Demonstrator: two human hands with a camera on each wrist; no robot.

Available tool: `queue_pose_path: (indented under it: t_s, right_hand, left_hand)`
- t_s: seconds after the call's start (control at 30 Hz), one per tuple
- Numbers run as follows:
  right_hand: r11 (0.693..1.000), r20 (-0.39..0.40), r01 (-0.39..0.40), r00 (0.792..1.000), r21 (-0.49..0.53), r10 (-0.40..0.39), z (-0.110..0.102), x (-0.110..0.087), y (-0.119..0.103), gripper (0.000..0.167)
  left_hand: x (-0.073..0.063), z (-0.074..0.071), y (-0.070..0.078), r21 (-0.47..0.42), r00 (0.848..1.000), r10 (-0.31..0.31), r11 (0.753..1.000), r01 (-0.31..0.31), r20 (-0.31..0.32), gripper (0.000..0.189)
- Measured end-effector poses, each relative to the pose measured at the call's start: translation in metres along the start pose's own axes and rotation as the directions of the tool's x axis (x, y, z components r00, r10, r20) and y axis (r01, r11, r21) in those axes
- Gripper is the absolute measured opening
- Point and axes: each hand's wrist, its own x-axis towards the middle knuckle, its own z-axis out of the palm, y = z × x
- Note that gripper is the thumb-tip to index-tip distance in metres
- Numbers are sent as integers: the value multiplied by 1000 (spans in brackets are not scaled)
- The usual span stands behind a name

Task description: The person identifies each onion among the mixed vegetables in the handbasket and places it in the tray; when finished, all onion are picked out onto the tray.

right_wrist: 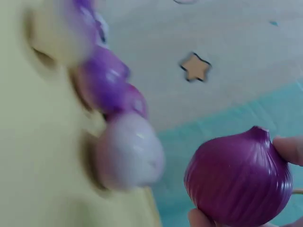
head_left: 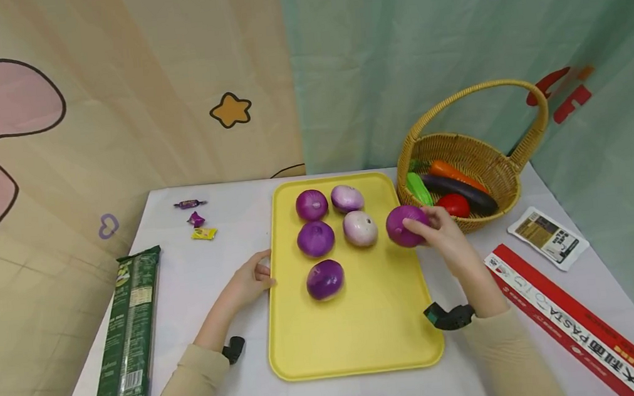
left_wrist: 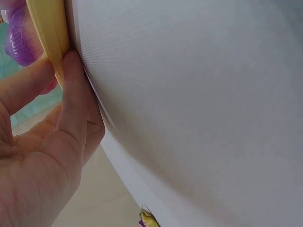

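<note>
My right hand (head_left: 439,232) grips a purple onion (head_left: 406,225) above the right side of the yellow tray (head_left: 373,319). In the right wrist view the onion (right_wrist: 239,179) shows its pointed top, with fingertips on either side. At the tray's left rim is my left hand (head_left: 249,279); in the left wrist view its thumb and fingers pinch the tray edge (left_wrist: 54,38). Several other onions lie on the tray: dark purple ones such as the front onion (head_left: 325,279), and paler ones such as the whitish onion (head_left: 360,229).
Behind the tray's right side stands a wicker basket (head_left: 459,141) holding an eggplant, a tomato and other vegetables. A red pasta box (head_left: 579,320) and a white pouch (head_left: 548,238) lie right. Leftward are a green packet (head_left: 131,334) and small candies (head_left: 204,233).
</note>
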Motion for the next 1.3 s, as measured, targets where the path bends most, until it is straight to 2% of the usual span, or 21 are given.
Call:
queue_pose_path:
  t_s: [0.07,0.17,0.27,0.4,0.6,0.73,0.93,1.13,1.3]
  right_hand:
    - [999,68,-8,998,-35,10,14,-3,12,67]
    - [994,121,-48,991,-99,60,32,-5,27,66]
    - [983,125,-83,987,-161,104,43,-5,38,65]
    - [978,125,-79,987,-193,104,49,-5,48,63]
    - [977,133,-81,985,-197,109,51,-8,57,61]
    - [980,143,-53,986,-193,81,52,-9,59,62]
    - [973,144,-15,988,-229,49,50,-10,59,63]
    - [965,111,5,993,-261,25,46,-11,57,65]
    - [968,87,22,996,-251,0,39,-12,56,60]
  left_hand:
    - [1,0,-1,0,1000,-5,1000,5,-2,67]
    - [1,1,-2,3,1000,-2,1000,2,-2,67]
    - [0,2,-2,0,1000,1,1000,-1,-2,67]
    - [-2,2,-1,-6,1000,2,1000,-2,-4,68]
    - [-4,2,-3,0,1000,14,1000,-14,-8,66]
    - [-6,2,-4,13,999,35,999,-35,-17,65]
    - [-7,2,-5,20,999,31,999,-31,-14,65]
    - [-5,-1,-5,27,1000,18,999,-17,-6,66]
    - [-3,-4,-5,44,1000,17,999,-17,-2,66]
